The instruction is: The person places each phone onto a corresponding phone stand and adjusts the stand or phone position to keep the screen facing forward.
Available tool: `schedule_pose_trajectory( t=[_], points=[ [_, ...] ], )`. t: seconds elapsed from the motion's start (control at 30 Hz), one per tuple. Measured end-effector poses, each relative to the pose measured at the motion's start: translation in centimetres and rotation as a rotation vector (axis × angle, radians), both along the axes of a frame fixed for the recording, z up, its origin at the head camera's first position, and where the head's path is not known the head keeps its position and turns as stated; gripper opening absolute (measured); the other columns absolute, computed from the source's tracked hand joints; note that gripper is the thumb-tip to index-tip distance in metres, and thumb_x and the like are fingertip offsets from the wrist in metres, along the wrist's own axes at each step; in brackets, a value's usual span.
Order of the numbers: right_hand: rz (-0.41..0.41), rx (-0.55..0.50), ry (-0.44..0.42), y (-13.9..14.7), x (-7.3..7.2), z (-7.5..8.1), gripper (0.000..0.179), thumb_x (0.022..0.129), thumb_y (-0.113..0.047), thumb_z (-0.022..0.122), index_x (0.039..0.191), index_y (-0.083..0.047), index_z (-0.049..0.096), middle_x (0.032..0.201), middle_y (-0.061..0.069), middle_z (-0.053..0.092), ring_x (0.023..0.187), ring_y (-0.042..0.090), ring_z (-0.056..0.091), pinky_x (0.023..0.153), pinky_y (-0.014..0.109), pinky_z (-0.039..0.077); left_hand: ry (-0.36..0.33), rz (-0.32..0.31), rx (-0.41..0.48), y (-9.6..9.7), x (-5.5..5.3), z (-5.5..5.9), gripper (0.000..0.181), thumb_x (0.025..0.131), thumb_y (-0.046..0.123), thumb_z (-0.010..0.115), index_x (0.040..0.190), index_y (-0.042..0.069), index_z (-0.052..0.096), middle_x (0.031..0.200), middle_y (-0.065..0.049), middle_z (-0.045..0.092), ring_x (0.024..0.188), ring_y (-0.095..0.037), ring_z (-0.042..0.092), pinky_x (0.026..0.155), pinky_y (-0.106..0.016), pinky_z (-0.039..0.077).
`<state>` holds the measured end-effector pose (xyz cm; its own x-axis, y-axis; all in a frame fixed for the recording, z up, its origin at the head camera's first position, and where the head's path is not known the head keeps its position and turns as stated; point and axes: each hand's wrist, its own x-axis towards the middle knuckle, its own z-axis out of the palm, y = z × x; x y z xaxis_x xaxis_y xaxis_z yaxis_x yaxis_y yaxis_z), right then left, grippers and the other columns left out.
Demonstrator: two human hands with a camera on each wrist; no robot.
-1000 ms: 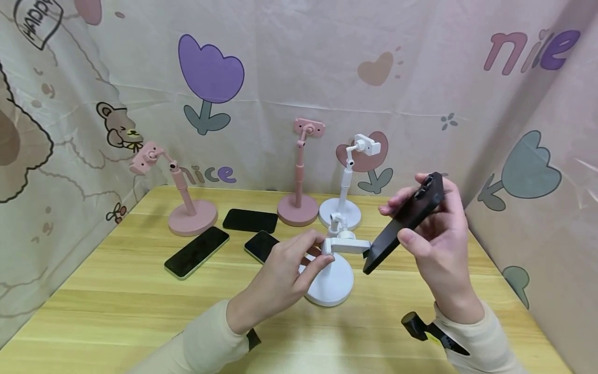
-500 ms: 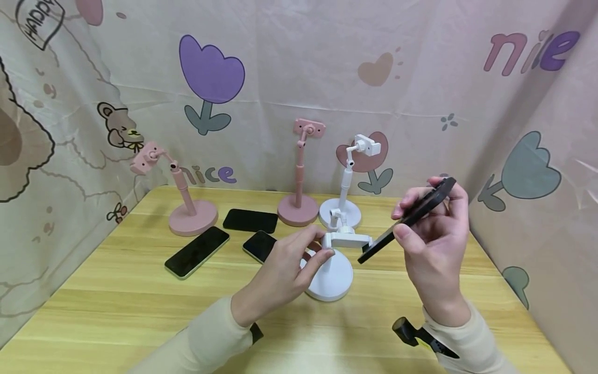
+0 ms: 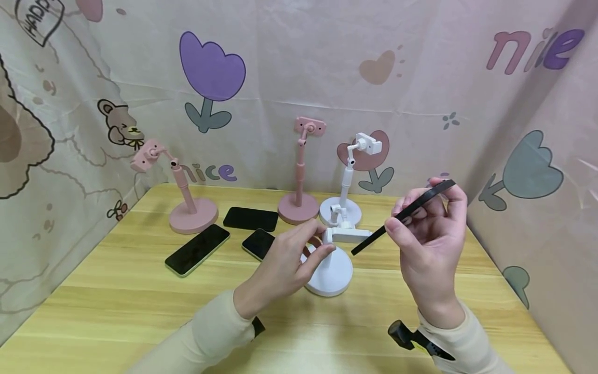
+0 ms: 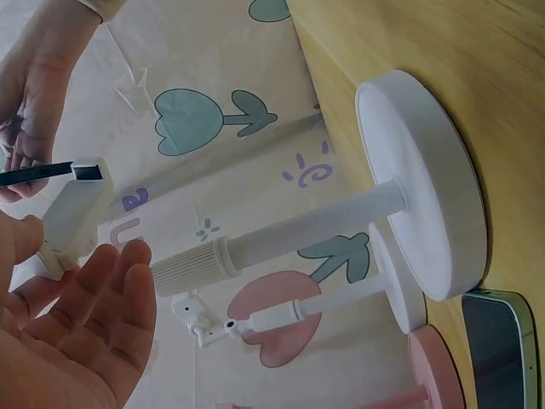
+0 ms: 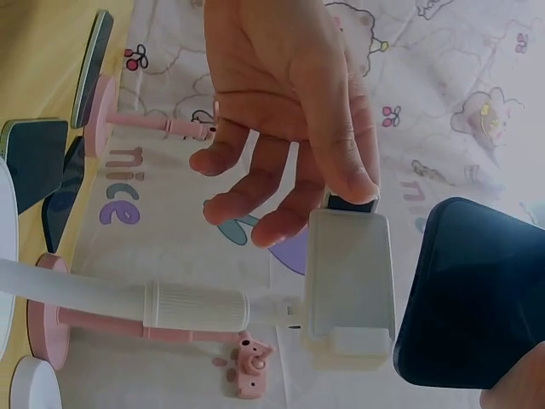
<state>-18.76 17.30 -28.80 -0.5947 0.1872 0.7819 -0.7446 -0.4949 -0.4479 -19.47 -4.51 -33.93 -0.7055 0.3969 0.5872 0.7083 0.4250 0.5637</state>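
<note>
A white phone stand has its round base (image 3: 334, 280) on the table and its phone clamp (image 3: 350, 235) turned sideways. My left hand (image 3: 285, 267) pinches the clamp's left end between thumb and forefinger, the other fingers loosely bent in the left wrist view. To the right, my right hand (image 3: 432, 254) holds a black smartphone (image 3: 406, 213) by its edges, tilted and nearly edge-on to the head camera. The phone's lower edge is near the clamp's right end; the right wrist view has a gap between phone (image 5: 477, 298) and clamp (image 5: 349, 273).
Two pink phone stands (image 3: 193, 215) (image 3: 299, 209) and another white stand (image 3: 347, 182) stand along the back. Several phones lie on the table: one at left (image 3: 198, 250), one behind it (image 3: 250, 219), and one (image 3: 258, 244) partly behind my left hand. A printed curtain (image 3: 289, 67) hangs behind.
The phone in my right hand has turned from showing its camera back to nearly edge-on, its lower end moving slightly left and up. My left hand keeps its pinch on the clamp.
</note>
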Motion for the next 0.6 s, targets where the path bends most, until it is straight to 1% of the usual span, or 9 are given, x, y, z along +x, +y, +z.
schedule_pose_trajectory(
  t=[0.13,0.27,0.33,0.43,0.6],
  points=[
    [-0.004,-0.009,0.015,-0.22,-0.04,-0.08,0.069,0.075,0.035,0.062,0.134,0.007,0.039,0.100,0.018,0.063,0.087,0.025,0.065,0.079,0.027,0.062,0.017,0.003,-0.004,-0.01,-0.11,-0.01,0.013,0.104,0.020,0.073,0.110,0.011,0.065,0.104,0.001,0.072,0.092,-0.011,0.071,0.070,-0.021,0.061],
    [0.004,-0.057,0.056,-0.48,-0.10,-0.06,0.068,0.075,0.034,0.068,0.131,0.008,0.039,0.099,0.019,0.062,0.086,0.027,0.064,0.080,0.029,0.061,0.025,-0.001,-0.001,0.03,-0.23,-0.08,0.013,0.104,0.020,0.074,0.110,0.011,0.066,0.103,0.001,0.072,0.091,-0.010,0.070,0.069,-0.025,0.062],
    [0.007,-0.082,0.070,-0.59,-0.12,-0.03,0.067,0.075,0.033,0.070,0.129,0.008,0.040,0.098,0.019,0.062,0.085,0.027,0.064,0.081,0.029,0.062,0.023,-0.001,-0.003,0.05,-0.27,-0.12,0.013,0.104,0.021,0.074,0.110,0.012,0.066,0.103,0.002,0.071,0.090,-0.010,0.069,0.069,-0.026,0.063],
    [0.016,-0.112,0.079,-0.73,-0.10,-0.01,0.065,0.074,0.033,0.071,0.125,0.008,0.041,0.097,0.019,0.061,0.084,0.028,0.064,0.082,0.030,0.062,0.022,-0.001,-0.004,0.05,-0.29,-0.15,0.013,0.104,0.021,0.074,0.110,0.012,0.066,0.103,0.002,0.071,0.090,-0.009,0.069,0.069,-0.025,0.062],
    [0.043,-0.126,0.093,-0.92,-0.07,-0.14,0.063,0.074,0.032,0.074,0.122,0.008,0.042,0.096,0.020,0.061,0.084,0.028,0.064,0.081,0.031,0.063,0.024,-0.002,-0.002,-0.01,-0.25,-0.17,0.013,0.104,0.021,0.073,0.110,0.012,0.066,0.102,0.002,0.071,0.090,-0.010,0.070,0.069,-0.020,0.060]
  ],
)
